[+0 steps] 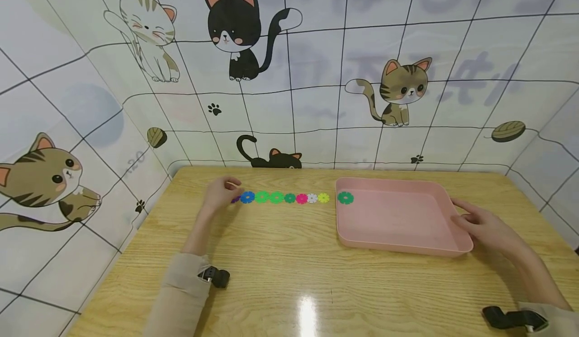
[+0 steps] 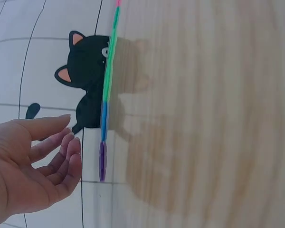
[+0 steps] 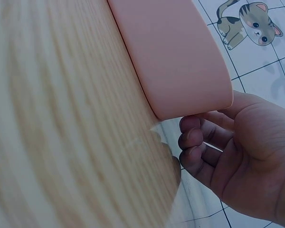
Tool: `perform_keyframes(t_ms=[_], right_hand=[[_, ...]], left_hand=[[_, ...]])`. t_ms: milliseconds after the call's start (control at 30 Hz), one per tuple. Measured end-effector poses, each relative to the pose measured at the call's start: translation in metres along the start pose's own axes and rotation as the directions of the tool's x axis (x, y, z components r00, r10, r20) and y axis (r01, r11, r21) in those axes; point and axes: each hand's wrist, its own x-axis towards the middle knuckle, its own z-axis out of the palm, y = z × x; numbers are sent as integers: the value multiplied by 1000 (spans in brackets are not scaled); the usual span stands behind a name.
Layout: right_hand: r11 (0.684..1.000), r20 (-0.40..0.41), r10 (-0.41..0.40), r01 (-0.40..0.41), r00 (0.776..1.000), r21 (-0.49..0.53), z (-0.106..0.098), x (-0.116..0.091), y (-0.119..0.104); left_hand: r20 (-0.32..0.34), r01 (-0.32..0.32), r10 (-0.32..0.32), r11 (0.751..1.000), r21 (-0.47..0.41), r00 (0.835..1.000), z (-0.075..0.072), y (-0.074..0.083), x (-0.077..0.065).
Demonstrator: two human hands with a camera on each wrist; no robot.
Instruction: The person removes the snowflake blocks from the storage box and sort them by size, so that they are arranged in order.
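A row of flower-shaped plastic discs [image 1: 276,197] lies across the back of the table, in blue, green, pink, white and yellow. At its left end is a purple disc [image 2: 103,161], seen edge-on in the left wrist view. My left hand [image 1: 221,194] is beside that disc with loosely bent fingers, apart from it in the left wrist view. On the right stands a shallow pink tray [image 1: 393,221] with one dark green disc [image 1: 346,197] inside, near its left wall. My right hand [image 1: 488,229] grips the tray's right rim, its lower fingers curled below the rim.
The wooden table [image 1: 271,276] carries the row and the tray. A cloth backdrop [image 1: 316,75] with cartoon cats and grid lines rises right behind the table's back edge and along both sides.
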Motion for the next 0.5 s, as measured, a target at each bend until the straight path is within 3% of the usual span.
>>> perform_keyframes(t_ms=[200,500], right_hand=[[1000,0,20,-20,1000,-20,0,1,-1],[1000,0,22,-22,1000,-18,0,-1,-4]], left_hand=[[10,-67,67,997,-29,998,17,19,-3],[82,-145,154,984,-105,985,48,51,-12]])
